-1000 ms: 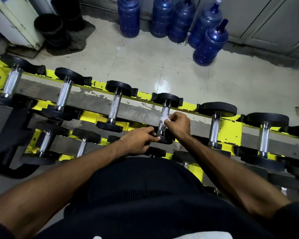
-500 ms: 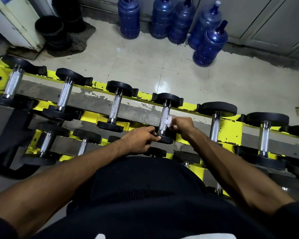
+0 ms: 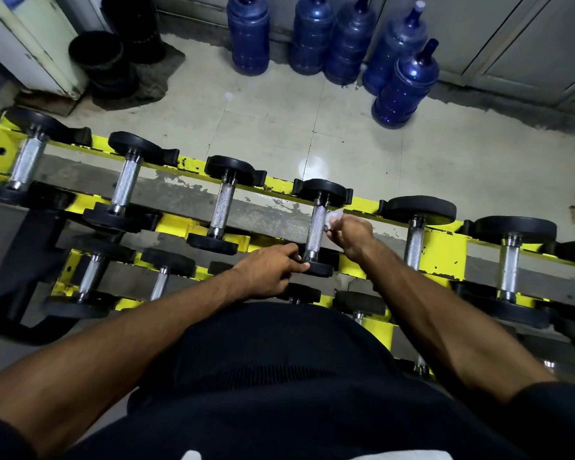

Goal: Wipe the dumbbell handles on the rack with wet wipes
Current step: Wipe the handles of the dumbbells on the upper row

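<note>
The right hand [image 3: 356,230] has slid farther along the handle [image 3: 317,220]. On the yellow rack [image 3: 445,247], a middle dumbbell [image 3: 322,192] looks mid-wipe: the left hand [image 3: 266,273] grips its near plate [image 3: 319,268], and the right pinches the wet wipe [image 3: 334,216] beside the handle. Likely next: the dumbbell to the right.

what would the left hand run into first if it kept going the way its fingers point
The near end plate of the dumbbell just right of it. The left hand seems to grip that plate already, though depth is unclear.

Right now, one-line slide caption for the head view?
Right hand holds a wet wipe at a dumbbell handle on the yellow rack; left hand grips its near plate.
</note>
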`<state>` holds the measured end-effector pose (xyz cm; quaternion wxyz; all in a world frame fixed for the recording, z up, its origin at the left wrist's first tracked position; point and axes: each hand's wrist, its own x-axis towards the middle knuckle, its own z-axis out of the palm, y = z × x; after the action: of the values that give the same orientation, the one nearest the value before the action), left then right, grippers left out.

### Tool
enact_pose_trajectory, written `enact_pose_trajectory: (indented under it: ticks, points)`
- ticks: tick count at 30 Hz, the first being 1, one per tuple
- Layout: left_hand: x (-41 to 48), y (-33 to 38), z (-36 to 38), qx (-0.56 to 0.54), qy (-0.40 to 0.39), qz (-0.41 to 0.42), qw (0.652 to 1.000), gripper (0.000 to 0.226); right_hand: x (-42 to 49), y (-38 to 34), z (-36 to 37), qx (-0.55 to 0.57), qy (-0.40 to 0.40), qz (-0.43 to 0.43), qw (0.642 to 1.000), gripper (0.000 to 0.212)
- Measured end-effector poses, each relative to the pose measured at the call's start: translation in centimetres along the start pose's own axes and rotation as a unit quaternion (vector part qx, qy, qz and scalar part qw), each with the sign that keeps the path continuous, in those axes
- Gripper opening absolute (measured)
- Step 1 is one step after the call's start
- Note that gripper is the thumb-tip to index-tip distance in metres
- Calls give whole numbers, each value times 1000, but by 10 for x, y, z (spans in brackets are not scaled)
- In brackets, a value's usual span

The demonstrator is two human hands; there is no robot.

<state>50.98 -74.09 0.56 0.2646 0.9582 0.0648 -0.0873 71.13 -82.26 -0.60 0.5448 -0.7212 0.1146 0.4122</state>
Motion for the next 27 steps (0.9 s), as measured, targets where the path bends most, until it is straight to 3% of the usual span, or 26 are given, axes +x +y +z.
enact_pose_trajectory:
  ticks: [4,5,8,11,16,18,22,27]
  points:
    - [0,-1,-1,6,-2,4,1000,46,-3,5,-10,-231,-57,77,968,7]
    - [1,-2,-1,8,-3,5,1000,46,-4,2,-11,-245,-65,91,963,4]
    - [2,-1,-1,7,-6,1,1000,46,7,-8,-7,-76,-16,47,996,12]
    - [1,0,-2,8,-8,2,1000,46,12,-14,5,64,34,-9,997,22]
    - [2,-1,-4,15,-10,4,1000,47,-4,3,2,-141,19,48,989,11]
    - [3,-1,-5,15,-8,4,1000,46,-2,4,2,-123,15,63,990,13]
    - [2,0,-3,14,-8,-1,1000,46,7,-10,10,20,26,33,999,24]
    - [1,0,-2,16,-9,-3,1000,46,5,-13,-1,-98,-53,97,989,24]
